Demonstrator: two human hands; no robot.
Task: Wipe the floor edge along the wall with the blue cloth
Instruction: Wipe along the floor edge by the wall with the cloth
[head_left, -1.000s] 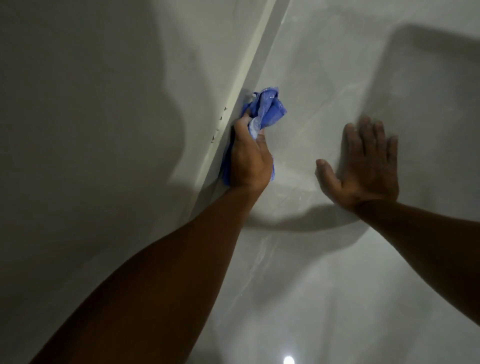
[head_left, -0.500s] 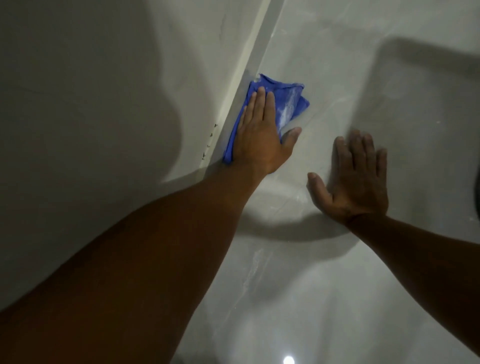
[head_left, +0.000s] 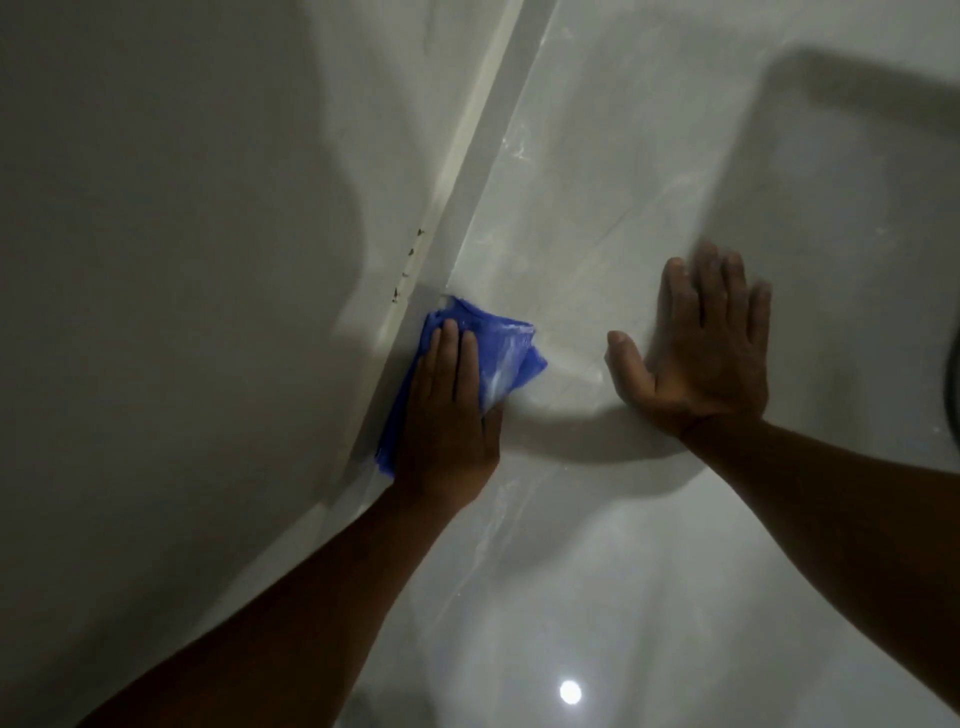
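The blue cloth (head_left: 506, 358) lies crumpled on the glossy pale floor (head_left: 649, 156), pushed against the floor edge (head_left: 462, 171) where the floor meets the wall's base strip. My left hand (head_left: 447, 415) presses flat on the cloth with fingers straight, covering its near half. The cloth's far end and right side stick out from under the fingers. My right hand (head_left: 701, 358) rests palm down on bare floor to the right of the cloth, fingers spread and holding nothing.
The grey wall (head_left: 182, 260) fills the left side, with small dark specks (head_left: 408, 260) on its base strip just beyond the cloth. A lamp's reflection (head_left: 570, 691) shines on the near floor. A dark object (head_left: 955, 374) shows at the right border.
My left hand went from bunching the cloth to pressing it flat, then slid it back toward me along the floor edge. My right hand has stayed planted on the floor.
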